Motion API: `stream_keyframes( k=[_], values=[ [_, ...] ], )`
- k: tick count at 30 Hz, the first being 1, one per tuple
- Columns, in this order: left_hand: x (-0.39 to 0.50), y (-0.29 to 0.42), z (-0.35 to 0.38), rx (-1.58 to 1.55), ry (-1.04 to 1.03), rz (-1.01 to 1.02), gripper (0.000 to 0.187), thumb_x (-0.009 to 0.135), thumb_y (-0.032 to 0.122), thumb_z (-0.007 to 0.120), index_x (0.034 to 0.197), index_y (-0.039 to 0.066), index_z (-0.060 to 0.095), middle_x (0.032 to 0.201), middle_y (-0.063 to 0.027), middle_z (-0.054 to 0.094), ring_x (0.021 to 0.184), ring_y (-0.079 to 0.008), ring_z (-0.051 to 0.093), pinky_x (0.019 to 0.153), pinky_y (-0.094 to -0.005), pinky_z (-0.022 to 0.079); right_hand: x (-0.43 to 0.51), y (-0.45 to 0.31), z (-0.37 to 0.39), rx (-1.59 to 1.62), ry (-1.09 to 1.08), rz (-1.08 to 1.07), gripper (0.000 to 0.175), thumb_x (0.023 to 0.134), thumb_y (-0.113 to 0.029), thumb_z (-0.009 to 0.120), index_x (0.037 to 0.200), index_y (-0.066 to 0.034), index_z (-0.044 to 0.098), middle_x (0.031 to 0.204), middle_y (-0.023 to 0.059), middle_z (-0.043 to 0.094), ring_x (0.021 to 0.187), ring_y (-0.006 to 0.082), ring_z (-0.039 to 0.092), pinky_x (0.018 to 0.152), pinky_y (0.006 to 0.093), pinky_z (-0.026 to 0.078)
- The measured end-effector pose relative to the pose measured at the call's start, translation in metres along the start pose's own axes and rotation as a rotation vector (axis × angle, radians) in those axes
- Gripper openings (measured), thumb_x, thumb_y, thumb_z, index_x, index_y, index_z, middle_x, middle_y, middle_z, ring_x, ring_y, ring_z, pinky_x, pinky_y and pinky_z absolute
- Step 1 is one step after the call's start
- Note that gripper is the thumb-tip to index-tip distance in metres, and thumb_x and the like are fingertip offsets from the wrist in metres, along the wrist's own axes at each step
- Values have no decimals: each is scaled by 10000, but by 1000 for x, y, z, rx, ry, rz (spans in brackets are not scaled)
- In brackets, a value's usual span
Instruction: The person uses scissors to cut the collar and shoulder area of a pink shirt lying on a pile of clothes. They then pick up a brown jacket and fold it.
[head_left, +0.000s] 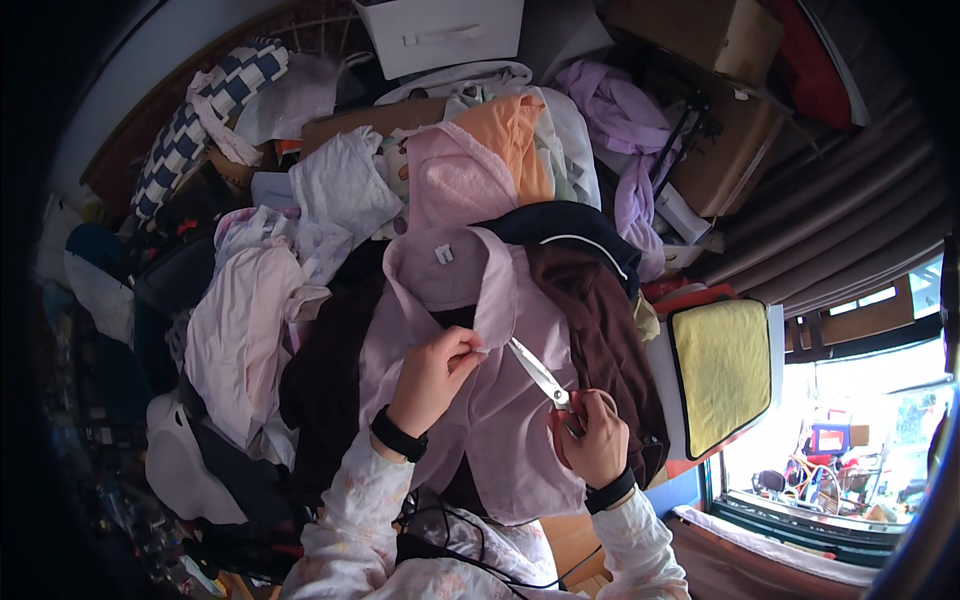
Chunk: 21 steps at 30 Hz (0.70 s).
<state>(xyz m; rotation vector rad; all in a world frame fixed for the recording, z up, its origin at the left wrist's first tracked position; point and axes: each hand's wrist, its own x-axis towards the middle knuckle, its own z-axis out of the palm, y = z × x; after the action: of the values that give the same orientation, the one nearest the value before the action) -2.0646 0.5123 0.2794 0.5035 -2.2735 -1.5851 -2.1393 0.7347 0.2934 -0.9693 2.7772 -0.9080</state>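
Observation:
A mauve collared shirt (525, 450) lies spread out before me, its collar at the far end with a small white label inside. My left hand (442, 371) pinches the edge of the collar's right-hand flap between thumb and fingers. In my right hand (600, 439) is a pair of scissors (551, 386) with red handles. Their blades look closed together and point up and left, with the tip close to the collar edge. A dark brown garment (600, 322) lies under the shirt and shows on both sides of it.
Heaped clothes surround the shirt: a pink towel-like cloth (457, 172), an orange cloth (517, 142) and a pale pink garment (240, 337). A yellow cloth with black edging (720, 375) lies at right. Cardboard boxes (720, 150) stand at upper right. Black cables (480, 559) hang near my lap.

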Motion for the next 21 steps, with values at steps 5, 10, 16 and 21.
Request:
stream_keyframes(
  k=[5,10,16,21],
  values=[
    [2,-3,-1,115,22,82,91,858,62,607,892,13,539,781,-120,659,685,-270,664,557,-310,490,1,0,-3,2,-11,2,265,703,-172,715,865,-43,550,805,120,620,735,316,618,584,376,500],
    [1,-4,0,72,41,74,87,871,38,578,884,9,496,736,-124,637,658,-273,653,551,-316,478,2,0,-1,8,-6,-24,271,696,-165,716,869,-40,549,800,119,616,727,319,615,580,376,499],
    [-1,-8,2,-169,38,-9,83,888,31,576,864,-13,510,733,-86,647,675,-125,638,581,-241,476,4,-1,-1,0,-25,-27,286,682,-176,723,867,-47,547,792,118,616,725,316,615,572,371,499],
    [-3,-12,4,-298,63,-111,66,896,48,578,894,-17,570,769,-60,659,674,-95,629,605,-218,499,8,-5,-4,-40,-23,-56,283,684,-182,721,866,-50,549,793,107,624,728,299,624,579,367,503]
  ],
)
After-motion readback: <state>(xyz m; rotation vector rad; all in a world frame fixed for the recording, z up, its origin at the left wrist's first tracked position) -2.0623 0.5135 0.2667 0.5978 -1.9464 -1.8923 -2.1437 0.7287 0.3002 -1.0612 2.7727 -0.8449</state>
